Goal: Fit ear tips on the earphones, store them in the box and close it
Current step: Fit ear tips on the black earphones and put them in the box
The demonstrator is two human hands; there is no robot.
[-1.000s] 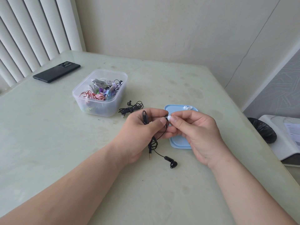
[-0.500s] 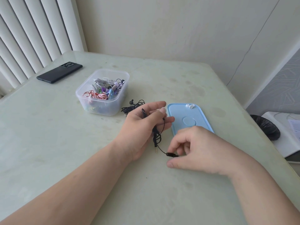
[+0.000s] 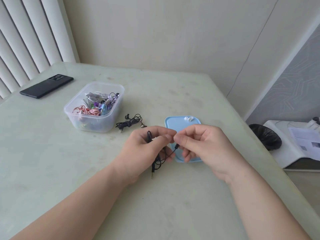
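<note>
hands (image 3: 145, 148) tip-to-tip on black earphones (image 3: 153, 170)

Clear plastic box (image 3: 97, 126); smooth blue lid (image 3: 173, 123)

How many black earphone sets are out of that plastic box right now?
2. One coiled set lies on the table between the clear box and the blue lid; the other set is gripped by the left hand and pinched by the right hand. The box's tangle may hide more.

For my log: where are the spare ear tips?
Head view: white ear tips lie on the blue lid, at its far edge, beyond the right hand.
</note>
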